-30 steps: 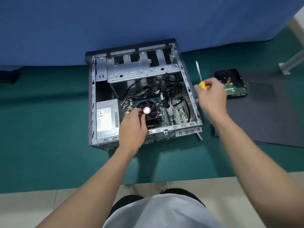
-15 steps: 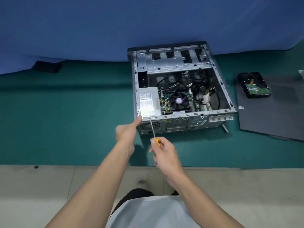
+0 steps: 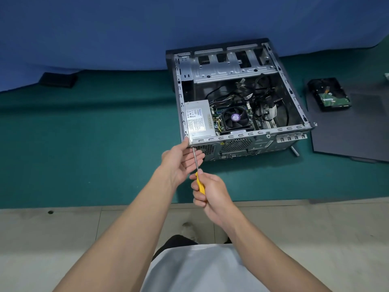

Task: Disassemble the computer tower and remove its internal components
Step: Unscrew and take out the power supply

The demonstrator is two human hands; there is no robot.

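Note:
The open computer tower (image 3: 294,95) lies on its side on green matting, its inside facing up. A grey power supply (image 3: 197,120) sits in its near left corner, beside a black CPU fan (image 3: 235,118) and tangled cables. My right hand (image 3: 212,194) grips a yellow-handled screwdriver (image 3: 200,184); its shaft points up to the case's near left rear corner. My left hand (image 3: 179,163) cups the shaft, fingertips touching that corner.
A removed hard drive (image 3: 329,94) lies on a dark side panel (image 3: 353,131) right of the tower. A blue cloth (image 3: 126,28) hangs behind. A small black object (image 3: 57,80) lies at the far left. Beige floor tiles (image 3: 52,239) run along the mat's near edge.
My right hand carried the screwdriver from the tower's right side to its near left rear corner. My left hand left the CPU fan and moved to that corner, now cupping the shaft.

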